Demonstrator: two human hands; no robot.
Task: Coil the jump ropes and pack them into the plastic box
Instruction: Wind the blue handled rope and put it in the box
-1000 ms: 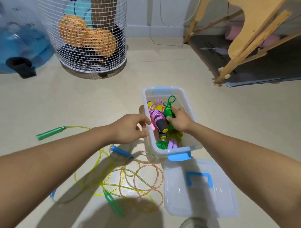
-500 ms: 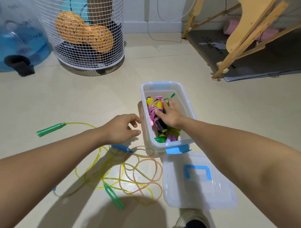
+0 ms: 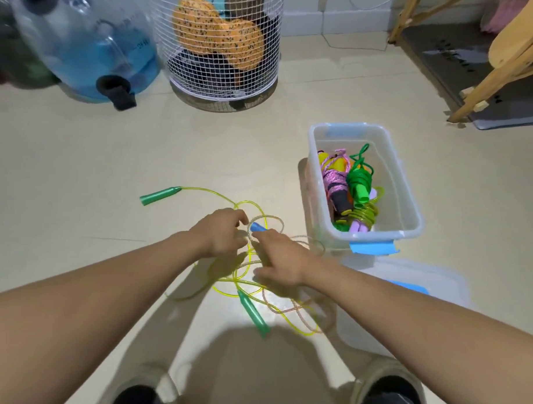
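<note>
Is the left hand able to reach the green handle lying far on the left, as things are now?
Probably yes: the left hand hovers over the tangled ropes, and only bare floor lies between it and the green handle.

Print on the water jug (image 3: 92,44) and mat (image 3: 463,60) is unreadable.

Bright overhead light, soft shadows on floor (image 3: 79,165), blurred, bowed wide-angle edges.

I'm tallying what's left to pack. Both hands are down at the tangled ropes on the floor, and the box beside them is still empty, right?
Not quite. The head view shows both hands, left and right, at the tangled ropes on the floor, but the box is not empty: coiled ropes already lie inside it.
</note>
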